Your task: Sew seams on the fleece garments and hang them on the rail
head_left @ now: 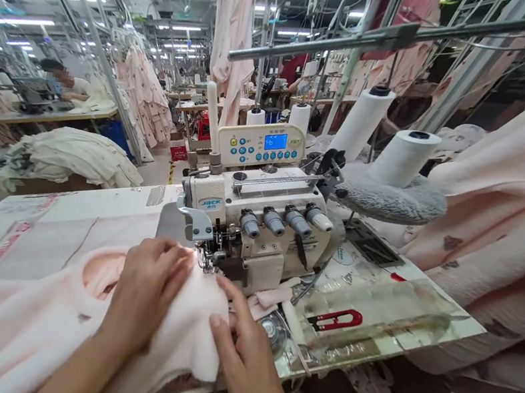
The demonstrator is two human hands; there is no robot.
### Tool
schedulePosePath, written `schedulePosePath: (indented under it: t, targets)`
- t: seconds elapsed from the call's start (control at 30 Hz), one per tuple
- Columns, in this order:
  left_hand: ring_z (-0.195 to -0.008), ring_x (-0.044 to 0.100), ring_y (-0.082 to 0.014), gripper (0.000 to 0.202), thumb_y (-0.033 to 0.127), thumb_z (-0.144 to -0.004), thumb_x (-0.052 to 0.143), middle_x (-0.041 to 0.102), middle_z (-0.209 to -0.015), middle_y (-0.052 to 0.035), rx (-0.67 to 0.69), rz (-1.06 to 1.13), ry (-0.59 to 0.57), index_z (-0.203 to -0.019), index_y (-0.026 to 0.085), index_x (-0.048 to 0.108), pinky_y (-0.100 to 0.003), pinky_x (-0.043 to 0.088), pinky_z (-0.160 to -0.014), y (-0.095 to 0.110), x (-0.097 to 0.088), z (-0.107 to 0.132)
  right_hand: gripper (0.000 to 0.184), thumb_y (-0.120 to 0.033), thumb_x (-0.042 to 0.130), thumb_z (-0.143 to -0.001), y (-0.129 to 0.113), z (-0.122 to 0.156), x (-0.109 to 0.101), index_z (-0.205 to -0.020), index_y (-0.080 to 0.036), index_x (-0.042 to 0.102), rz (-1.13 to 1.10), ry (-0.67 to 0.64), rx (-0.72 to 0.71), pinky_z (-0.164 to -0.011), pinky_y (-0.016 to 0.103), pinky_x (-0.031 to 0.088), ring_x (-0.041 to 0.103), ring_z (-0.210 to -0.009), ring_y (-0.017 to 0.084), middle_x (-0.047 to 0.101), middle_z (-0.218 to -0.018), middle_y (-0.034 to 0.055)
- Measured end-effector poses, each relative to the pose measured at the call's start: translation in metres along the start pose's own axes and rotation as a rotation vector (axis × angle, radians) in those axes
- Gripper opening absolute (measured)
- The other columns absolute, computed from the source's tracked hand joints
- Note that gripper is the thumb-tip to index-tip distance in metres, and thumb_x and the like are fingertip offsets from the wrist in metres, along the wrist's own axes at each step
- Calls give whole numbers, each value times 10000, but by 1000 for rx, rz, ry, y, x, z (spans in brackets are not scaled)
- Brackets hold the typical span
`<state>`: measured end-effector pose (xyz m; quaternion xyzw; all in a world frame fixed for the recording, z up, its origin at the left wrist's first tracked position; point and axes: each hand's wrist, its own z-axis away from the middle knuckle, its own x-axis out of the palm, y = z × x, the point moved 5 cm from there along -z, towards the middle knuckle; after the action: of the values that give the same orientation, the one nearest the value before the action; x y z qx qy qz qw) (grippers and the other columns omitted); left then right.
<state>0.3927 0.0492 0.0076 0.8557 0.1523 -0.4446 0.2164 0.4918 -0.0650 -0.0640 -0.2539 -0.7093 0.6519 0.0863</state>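
While the left hand (147, 288) rests back-upward with fingers bent over the pale pink garment (191, 329), the right hand (245, 349) angles in from lower right, thumb and index finger parted at the garment's right edge. The garment lies on the table (133, 207), its far edge at the sewing machine (270, 225). Whether either hand pinches the cloth cannot be told: left fingertips blur into glare. Both forearms are cut off below.
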Motion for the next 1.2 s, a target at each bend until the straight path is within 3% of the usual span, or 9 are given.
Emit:
schedulePosePath:
  t: [0.1,0.23,0.47,0.6,0.7,0.87,1.0,1.1,1.2]
  targets:
    - [-974,516,-201,247,262,-860,475,593,-1023,-69,165,9,107,-1088,194,543,-318,389,-829,24,-3,48,544,-258,499,-807,11,13,3,-1316,-213,315,-244,-17,79,-717,310,492,638,-804,191,678,-932,50]
    - [-950,526,-192,226,226,-883,443,638,-981,-45,194,65,122,-1075,198,559,-336,332,-899,45,13,88,188,-228,556,-710,18,25,8,-890,-171,547,-367,-60,206,-665,272,474,610,-746,191,648,-796,36]
    - [-755,519,-153,174,77,-858,460,638,-763,-17,265,128,235,-911,167,599,-322,353,-806,61,-2,78,145,-279,537,-757,9,31,1,-742,-170,632,-152,-11,94,-644,249,398,522,-700,174,587,-727,17]
    - [-788,533,-157,138,115,-850,484,636,-804,-31,227,119,236,-923,162,591,-333,353,-854,63,-8,80,185,-329,549,-787,6,32,1,-762,-172,645,-232,-59,59,-702,255,405,533,-763,180,587,-777,25]
    - [-804,549,-154,158,141,-860,477,651,-823,-23,220,106,237,-960,182,591,-343,347,-894,62,-7,83,304,-434,538,-811,8,33,5,-680,-169,611,-307,-118,65,-542,220,369,463,-585,126,508,-677,-7]
    - [-696,522,-134,154,64,-841,470,624,-709,-13,242,110,274,-881,160,584,-310,389,-762,65,-12,79,455,-524,478,-843,9,34,8,-569,-163,528,-260,-123,26,-489,212,319,396,-524,106,416,-601,-21]
    - [-740,528,-145,175,99,-853,471,626,-739,-26,265,110,319,-931,166,612,-327,389,-792,70,-14,81,474,-560,452,-842,3,36,11,-583,-169,520,-296,-153,-17,-490,209,339,401,-530,106,418,-599,-20]
    - [-792,537,-154,231,108,-843,497,623,-772,-33,278,48,318,-1029,181,613,-341,384,-845,69,-11,86,419,-518,420,-866,3,40,13,-668,-172,549,-371,-207,13,-474,207,364,423,-497,95,436,-629,-23]
    - [-792,531,-149,223,82,-850,470,613,-745,-23,278,27,347,-983,191,613,-346,375,-852,67,-11,85,304,-358,423,-884,-1,43,7,-695,-183,584,-176,-209,-141,-553,232,434,516,-585,128,497,-649,-5]
